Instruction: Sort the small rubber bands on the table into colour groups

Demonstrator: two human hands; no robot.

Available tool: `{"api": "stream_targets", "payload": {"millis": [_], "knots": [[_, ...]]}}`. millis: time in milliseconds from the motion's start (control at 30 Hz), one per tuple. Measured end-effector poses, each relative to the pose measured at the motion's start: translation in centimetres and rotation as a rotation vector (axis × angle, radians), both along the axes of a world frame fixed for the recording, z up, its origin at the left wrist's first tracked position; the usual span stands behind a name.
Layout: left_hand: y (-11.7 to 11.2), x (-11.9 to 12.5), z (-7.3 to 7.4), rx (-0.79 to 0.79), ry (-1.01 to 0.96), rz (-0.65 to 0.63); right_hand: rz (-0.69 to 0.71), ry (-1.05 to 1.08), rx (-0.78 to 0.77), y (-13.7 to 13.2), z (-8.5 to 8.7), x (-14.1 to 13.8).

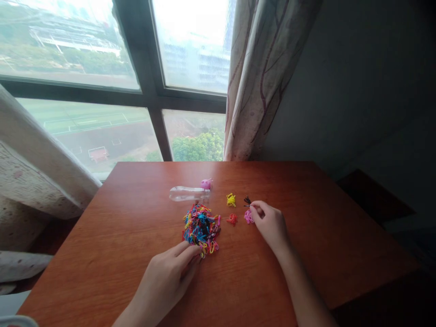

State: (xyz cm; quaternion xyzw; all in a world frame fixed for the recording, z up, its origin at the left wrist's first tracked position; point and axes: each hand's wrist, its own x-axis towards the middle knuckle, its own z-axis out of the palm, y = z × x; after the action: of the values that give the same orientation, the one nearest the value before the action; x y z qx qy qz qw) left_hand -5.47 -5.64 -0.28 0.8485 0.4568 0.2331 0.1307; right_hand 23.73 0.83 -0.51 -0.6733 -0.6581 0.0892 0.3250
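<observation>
A mixed pile of small coloured rubber bands (200, 226) lies in the middle of the wooden table (136, 218). My left hand (170, 277) rests flat at the pile's near edge, fingers stretched out and touching the bands. My right hand (269, 223) is pinched at a small black cluster of bands (247, 200); whether it grips a band I cannot make out. Just left of that hand lies a pink cluster (248, 216). A red cluster (232, 219) and a yellow cluster (231, 200) lie apart between the pile and my right hand.
A clear plastic bottle (189, 193) lies on its side behind the pile, with a pink cap (206, 184) at its right end. Behind the table are a large window (150, 91) and a patterned curtain (259, 77). A dark wall stands at right.
</observation>
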Motion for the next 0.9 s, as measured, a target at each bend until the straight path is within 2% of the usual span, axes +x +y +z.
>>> {"api": "stream_targets", "payload": {"millis": [167, 367, 667, 767, 900], "knots": [[0.0, -0.2, -0.1, -0.024, 0.012, 0.001, -0.073, -0.123, -0.041, 2.9, -0.3, 1.0], [-0.1, -0.3, 0.0, -0.029, 0.009, 0.006, -0.056, -0.182, -0.075, 3.4, -0.8, 1.0], [0.1, -0.2, 0.3, 0.001, 0.017, 0.005, -0.060, -0.160, -0.043, 1.8, -0.2, 0.8], [0.1, -0.3, 0.3, -0.015, 0.027, 0.011, -0.034, -0.114, -0.031, 0.3, -0.2, 0.2], [0.2, -0.8, 0.3, -0.037, 0.049, 0.041, 0.071, -0.008, -0.004, -2.7, -0.7, -1.6]]}}
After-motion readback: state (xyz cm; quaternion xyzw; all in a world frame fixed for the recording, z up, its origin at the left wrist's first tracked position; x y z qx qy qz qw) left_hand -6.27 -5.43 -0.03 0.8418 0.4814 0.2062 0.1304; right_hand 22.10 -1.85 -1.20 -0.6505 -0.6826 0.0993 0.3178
